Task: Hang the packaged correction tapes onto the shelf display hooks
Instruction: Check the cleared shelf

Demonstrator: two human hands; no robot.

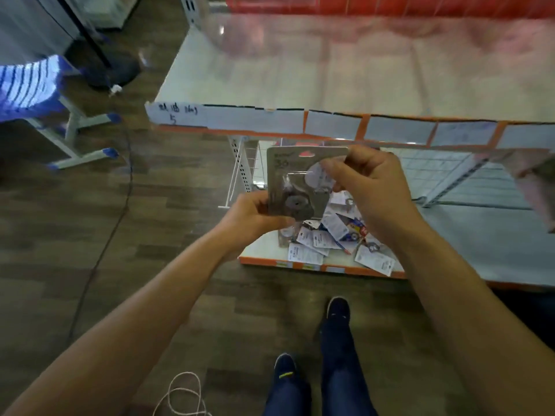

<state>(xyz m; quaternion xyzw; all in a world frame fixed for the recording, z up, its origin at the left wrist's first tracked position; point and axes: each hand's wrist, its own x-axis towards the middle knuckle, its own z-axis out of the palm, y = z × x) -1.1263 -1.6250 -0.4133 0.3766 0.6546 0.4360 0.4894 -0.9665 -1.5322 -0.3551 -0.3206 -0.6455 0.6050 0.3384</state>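
Above the pile (318, 247), left hand (255, 216) and right hand (371, 187) pinch one packaged correction tape (295, 178); I judge this two-handed pinch may skew it off the hook (232, 187) at 9 o'clock.

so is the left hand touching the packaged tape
Touching. The head view shows the left hand gripping the lower left corner of the packaged correction tape.

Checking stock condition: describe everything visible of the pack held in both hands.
The pack is a grey card with a clear blister holding a dark round wheel, a red mark near its top edge and blurred print. It is held roughly upright, on no hook. The left hand grips its lower left edge; the right hand pinches its upper right corner.
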